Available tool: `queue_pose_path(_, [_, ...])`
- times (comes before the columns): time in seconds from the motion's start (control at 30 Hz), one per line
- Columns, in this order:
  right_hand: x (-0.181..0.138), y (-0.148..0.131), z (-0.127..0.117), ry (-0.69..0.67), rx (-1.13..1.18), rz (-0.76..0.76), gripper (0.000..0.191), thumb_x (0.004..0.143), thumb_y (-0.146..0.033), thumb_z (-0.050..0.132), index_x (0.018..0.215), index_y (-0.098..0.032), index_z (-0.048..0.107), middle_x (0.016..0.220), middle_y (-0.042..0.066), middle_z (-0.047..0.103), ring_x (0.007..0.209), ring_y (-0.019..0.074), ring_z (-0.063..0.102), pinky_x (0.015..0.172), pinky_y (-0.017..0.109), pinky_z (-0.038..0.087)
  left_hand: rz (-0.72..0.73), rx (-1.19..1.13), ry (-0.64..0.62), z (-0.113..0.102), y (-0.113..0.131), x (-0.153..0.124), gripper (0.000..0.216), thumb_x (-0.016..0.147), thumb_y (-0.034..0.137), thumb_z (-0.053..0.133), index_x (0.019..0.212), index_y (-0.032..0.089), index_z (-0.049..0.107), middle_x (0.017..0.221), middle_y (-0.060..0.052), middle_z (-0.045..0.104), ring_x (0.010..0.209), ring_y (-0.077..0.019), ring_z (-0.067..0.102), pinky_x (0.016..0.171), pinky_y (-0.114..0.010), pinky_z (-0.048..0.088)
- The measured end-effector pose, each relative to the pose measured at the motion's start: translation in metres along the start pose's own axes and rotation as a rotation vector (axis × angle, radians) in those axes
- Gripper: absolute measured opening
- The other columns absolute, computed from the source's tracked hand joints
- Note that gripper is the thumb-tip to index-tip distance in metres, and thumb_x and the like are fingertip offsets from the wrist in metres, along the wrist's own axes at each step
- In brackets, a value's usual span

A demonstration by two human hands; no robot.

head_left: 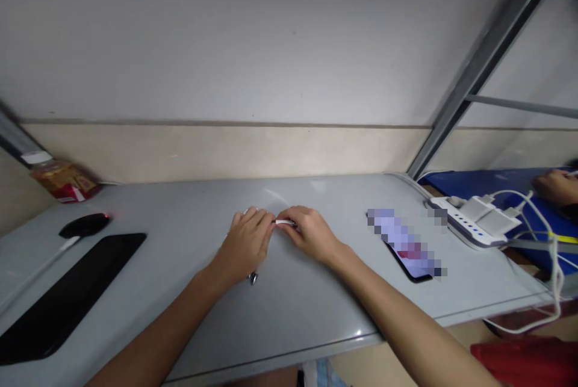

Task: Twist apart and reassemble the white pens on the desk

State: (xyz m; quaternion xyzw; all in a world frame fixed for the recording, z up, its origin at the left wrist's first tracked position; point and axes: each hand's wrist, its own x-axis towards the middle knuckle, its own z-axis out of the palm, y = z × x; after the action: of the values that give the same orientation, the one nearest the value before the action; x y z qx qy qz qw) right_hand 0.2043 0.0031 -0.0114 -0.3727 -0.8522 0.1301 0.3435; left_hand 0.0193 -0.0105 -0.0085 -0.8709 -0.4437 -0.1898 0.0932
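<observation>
At 4 o'clock from the two bare hands, below the near edge of the smooth grey table (316, 309), lies crumpled red cloth (528, 358). At 8 o'clock on the table is a long, flat black slab with rounded corners (74, 297).

At the centre, the two hands come together just above the table. The right hand (311, 232) has its thumb and fingers clamped on a slim white piece (283, 222); that piece sits between the two sets of fingertips, a dark red bit at its left end. The left hand (246, 242) is curled, its fingertips at that end; what it closes on is hidden, so its grip cannot be told. A small shiny metallic object (253, 278) shows just beneath it at 7 o'clock.

Between 3 and 4 o'clock lies a black-edged phone with its screen lit (401, 245), partly pixelated. At 9 o'clock is a rounded black device with a red light (85, 226), a white cable (68, 244) beside it. At 3 o'clock sits a white-and-grey power strip (451, 218) carrying white adapters (494, 218).

Farther off, between 9 and 10 o'clock, is a clear white-capped bottle with a gold-and-red label (67, 182). Between 2 and 3 o'clock, another person's hand (557, 186) is over a blue surface (469, 180).
</observation>
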Motion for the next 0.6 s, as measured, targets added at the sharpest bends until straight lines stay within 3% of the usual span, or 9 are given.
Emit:
queue_pose_path(0.23, [0.002, -0.001, -0.004, -0.127, 0.051, 0.065, 0.027, 0.098, -0.028, 0.042, 0.1, -0.016, 0.066, 0.093, 0.007, 0.071, 0.08, 0.0147, 0.063, 0.073, 0.026, 0.043, 0.045, 0.033, -0.019, -0.003, -0.002, -0.001, 0.026, 0.097, 0.022, 0.032, 0.083, 0.019, 0.053, 0.083, -0.006, 0.06, 0.08, -0.0217, 0.046, 0.07, -0.036, 0.03])
queue_pose_path(0.4, [0.0, 0.0, -0.012, -0.088, 0.097, 0.07, 0.025, 0.09, -0.029, 0.057, 0.112, -0.018, 0.059, 0.095, 0.006, 0.069, 0.076, 0.0138, 0.061, 0.07, 0.025, 0.043, 0.018, 0.005, -0.04, -0.003, -0.004, -0.002, 0.025, 0.098, 0.023, 0.03, 0.089, 0.019, 0.054, 0.087, -0.005, 0.059, 0.083, -0.0214, 0.045, 0.072, -0.037, 0.031])
queue_pose_path(0.5, [0.0, 0.004, -0.018, -0.034, 0.073, 0.065, 0.019, 0.086, -0.02, 0.06, 0.105, -0.019, 0.058, 0.091, 0.004, 0.067, 0.075, 0.0134, 0.058, 0.069, 0.024, 0.041, -0.024, -0.009, -0.036, -0.006, -0.006, -0.001, 0.025, 0.098, 0.025, 0.03, 0.089, 0.019, 0.053, 0.086, -0.004, 0.058, 0.084, -0.0211, 0.045, 0.073, -0.036, 0.031])
queue_pose_path(0.6, [-0.001, 0.009, -0.02, -0.021, 0.071, 0.057, 0.009, 0.09, -0.023, 0.055, 0.095, -0.017, 0.061, 0.089, 0.004, 0.067, 0.076, 0.0133, 0.058, 0.069, 0.024, 0.041, -0.044, -0.032, -0.028, -0.007, -0.007, 0.0, 0.025, 0.099, 0.026, 0.03, 0.09, 0.02, 0.052, 0.086, -0.003, 0.056, 0.085, -0.0206, 0.045, 0.073, -0.036, 0.031])
